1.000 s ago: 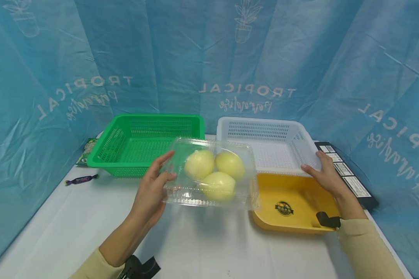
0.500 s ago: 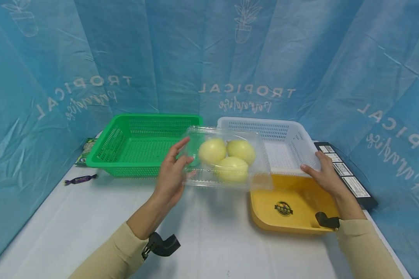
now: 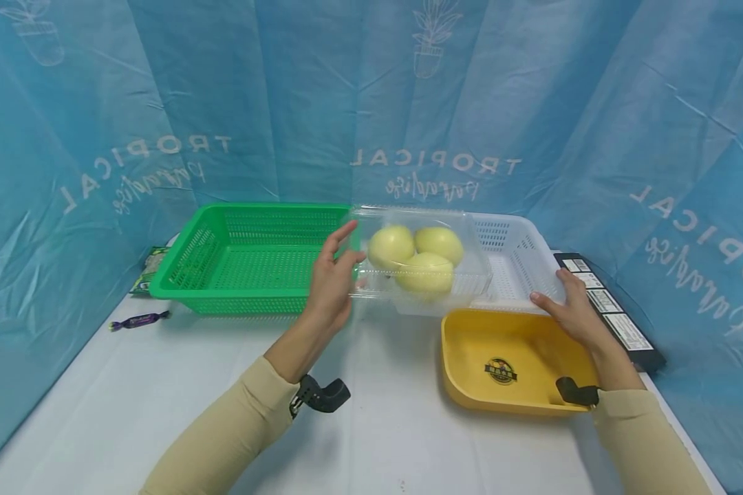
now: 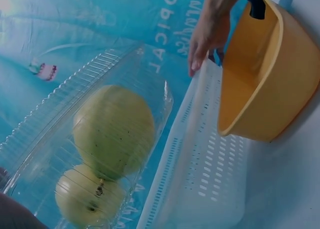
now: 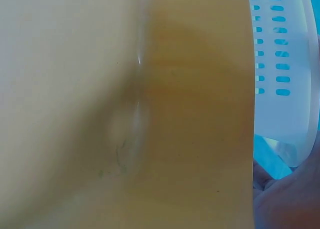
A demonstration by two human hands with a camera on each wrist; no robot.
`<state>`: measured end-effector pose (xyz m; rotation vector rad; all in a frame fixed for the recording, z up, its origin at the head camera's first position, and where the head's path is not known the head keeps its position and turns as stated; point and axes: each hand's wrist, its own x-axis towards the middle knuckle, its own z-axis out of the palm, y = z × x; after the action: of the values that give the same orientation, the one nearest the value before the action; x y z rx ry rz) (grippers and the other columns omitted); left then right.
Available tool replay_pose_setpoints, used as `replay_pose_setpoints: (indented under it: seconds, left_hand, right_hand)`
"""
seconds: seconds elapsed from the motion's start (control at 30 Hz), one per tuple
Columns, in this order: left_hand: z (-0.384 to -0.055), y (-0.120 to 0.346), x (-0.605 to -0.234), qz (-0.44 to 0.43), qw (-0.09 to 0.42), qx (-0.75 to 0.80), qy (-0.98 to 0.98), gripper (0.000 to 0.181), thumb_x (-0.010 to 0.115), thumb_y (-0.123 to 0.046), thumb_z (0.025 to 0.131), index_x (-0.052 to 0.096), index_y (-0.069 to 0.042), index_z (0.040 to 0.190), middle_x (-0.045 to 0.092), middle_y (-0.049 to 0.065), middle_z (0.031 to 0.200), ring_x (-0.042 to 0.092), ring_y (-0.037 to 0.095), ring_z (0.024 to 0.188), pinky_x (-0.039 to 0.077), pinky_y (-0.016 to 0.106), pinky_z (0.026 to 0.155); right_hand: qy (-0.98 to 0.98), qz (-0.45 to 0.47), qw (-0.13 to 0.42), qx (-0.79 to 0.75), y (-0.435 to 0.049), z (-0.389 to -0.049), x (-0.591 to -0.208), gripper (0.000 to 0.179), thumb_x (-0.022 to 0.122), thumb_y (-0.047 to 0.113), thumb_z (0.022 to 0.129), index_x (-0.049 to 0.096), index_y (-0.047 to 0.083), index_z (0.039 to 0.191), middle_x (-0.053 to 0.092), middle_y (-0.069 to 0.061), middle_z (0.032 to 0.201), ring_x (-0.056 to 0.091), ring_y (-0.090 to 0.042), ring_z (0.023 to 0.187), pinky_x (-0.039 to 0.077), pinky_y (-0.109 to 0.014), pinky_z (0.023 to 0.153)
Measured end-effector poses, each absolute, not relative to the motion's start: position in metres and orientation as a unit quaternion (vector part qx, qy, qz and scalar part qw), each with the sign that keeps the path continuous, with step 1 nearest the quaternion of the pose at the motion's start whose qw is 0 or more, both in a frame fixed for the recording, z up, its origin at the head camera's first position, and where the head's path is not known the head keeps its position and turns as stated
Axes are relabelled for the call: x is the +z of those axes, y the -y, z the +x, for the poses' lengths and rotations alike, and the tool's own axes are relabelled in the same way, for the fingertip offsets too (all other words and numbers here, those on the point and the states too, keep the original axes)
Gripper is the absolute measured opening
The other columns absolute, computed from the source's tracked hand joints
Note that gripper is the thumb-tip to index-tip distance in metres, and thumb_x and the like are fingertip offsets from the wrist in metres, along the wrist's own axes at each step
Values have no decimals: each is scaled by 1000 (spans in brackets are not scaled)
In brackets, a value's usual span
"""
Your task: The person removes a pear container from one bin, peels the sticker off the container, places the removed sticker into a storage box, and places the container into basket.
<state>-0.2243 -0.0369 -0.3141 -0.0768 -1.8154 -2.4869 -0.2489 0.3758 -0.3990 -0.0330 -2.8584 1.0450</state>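
My left hand [image 3: 333, 278] grips the left end of a clear plastic clamshell box [image 3: 478, 265], thumb and fingers at its edge. Three round yellow-green fruits [image 3: 425, 273] sit inside it; two of the fruits [image 4: 115, 131] show large through the clear wall in the left wrist view. The box is held up, overlapping the left part of a white basket [image 3: 520, 258] in the head view. My right hand [image 3: 572, 302] holds that basket's front right corner, thumb on the rim. A yellow bin [image 3: 470, 364] stands just in front of the basket, below my right forearm.
A green basket [image 3: 223, 302] stands at the back left, with a green packet [image 3: 148, 271] beside it. A purple wrapped candy [image 3: 139, 321] lies on the white table [image 3: 384, 412]. A black box with white labels [image 3: 609, 309] lies at the right. Blue curtains surround the table.
My left hand has carried the clear box with the fruits to the right and farther back, from the middle of the table to the white basket. The right hand has stayed at the basket's corner.
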Motion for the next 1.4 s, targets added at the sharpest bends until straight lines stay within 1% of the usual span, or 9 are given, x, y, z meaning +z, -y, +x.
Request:
replay_pose_setpoints:
  seconds: [0.1, 0.17, 0.27, 0.4, 0.53, 0.7, 0.93, 1.1, 1.4]
  left_hand:
    - [-233, 30, -315, -21, 34, -810, 585, 51, 50, -6, 88, 52, -36, 129, 22, -13, 153, 44, 15, 113, 44, 46, 89]
    - [-239, 26, -316, -18, 35, -810, 585, 50, 51, -6, 88, 53, -38, 127, 21, -14, 153, 47, 10, 93, 42, 36, 74]
    - [-248, 19, -317, -15, 39, -805, 592, 49, 52, -7, 88, 54, -38, 127, 21, -13, 154, 37, 7, 64, 33, 27, 58]
    - [-259, 10, -318, -19, 41, -798, 601, 50, 53, -8, 89, 52, -34, 130, 20, -6, 155, 25, 6, 50, 26, 22, 50]
    - [-269, 1, -318, -23, 47, -794, 605, 51, 54, -8, 89, 50, -30, 134, 22, -2, 155, 24, 5, 44, 26, 21, 47]
    - [-280, -11, -319, -24, 51, -800, 597, 52, 55, -7, 87, 50, -26, 136, 30, -1, 152, 26, 3, 42, 26, 18, 43]
    - [-290, -24, -323, -22, 47, -789, 612, 50, 54, -8, 88, 51, -26, 135, 17, 5, 156, 23, 6, 42, 28, 20, 45]
    - [-294, -31, -325, -29, 36, -783, 620, 48, 53, -9, 91, 49, -25, 136, 17, 6, 155, 21, 8, 43, 26, 21, 46]
    - [-308, -49, -335, -34, 36, -770, 636, 47, 53, -12, 91, 50, -25, 136, 17, 6, 153, 41, 17, 76, 31, 29, 62]
  right_hand:
    - [939, -14, 47, 341, -376, -249, -399, 96, 58, 49, 88, 3, 2, 151, -3, -31, 153, 31, -52, 118, 29, -73, 97]
    - [939, -16, 44, 341, -376, -249, -399, 95, 58, 48, 89, 2, 2, 151, -4, -31, 153, 30, -52, 118, 28, -73, 97]
    - [939, -19, 40, 342, -376, -249, -399, 94, 58, 45, 89, 1, 2, 151, -5, -30, 153, 30, -52, 118, 28, -73, 97]
    - [938, -21, 39, 343, -376, -249, -399, 95, 58, 45, 89, 0, 3, 151, -5, -30, 153, 30, -52, 117, 28, -73, 97]
    - [939, -22, 39, 342, -376, -249, -399, 97, 58, 50, 88, 0, 3, 151, -5, -31, 153, 30, -52, 118, 27, -73, 98]
    - [940, -20, 41, 339, -376, -249, -400, 99, 57, 53, 87, 0, 4, 151, -5, -30, 153, 29, -52, 118, 26, -73, 98]
    - [939, -21, 39, 341, -376, -248, -400, 98, 57, 52, 88, -1, 5, 151, -6, -29, 154, 29, -52, 119, 27, -73, 97]
    - [940, -21, 38, 340, -376, -247, -399, 98, 56, 52, 88, -1, 5, 151, -7, -29, 154, 29, -52, 118, 28, -73, 97]
    - [939, -17, 40, 340, -374, -246, -398, 97, 56, 52, 88, 0, 3, 151, -5, -30, 153, 30, -52, 117, 28, -73, 97]
